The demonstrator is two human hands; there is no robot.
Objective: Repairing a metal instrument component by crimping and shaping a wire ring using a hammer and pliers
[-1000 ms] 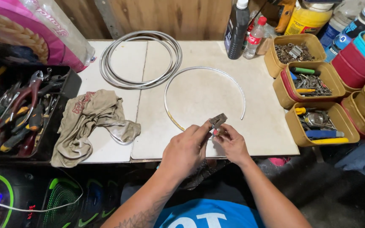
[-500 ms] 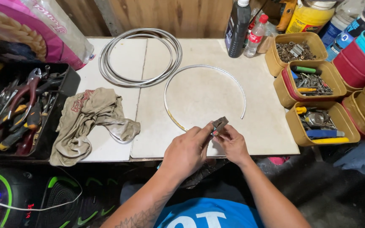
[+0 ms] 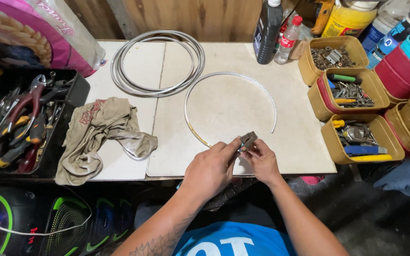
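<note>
Both hands meet at the near edge of the white tabletop. My left hand and my right hand pinch a small grey-brown block between their fingertips, held against the near end of an open curved metal strip. The strip lies flat in a broken ring just beyond the hands. Part of the strip's near end is hidden under my fingers.
A coil of several grey metal hoops lies at the back left. A crumpled tan rag sits left of the hands, beside a black tray of pliers. Tubs of hardware line the right; bottles stand behind.
The hands and the small block have stayed in nearly the same place, with only slight finger shifts. The view has moved a little.
</note>
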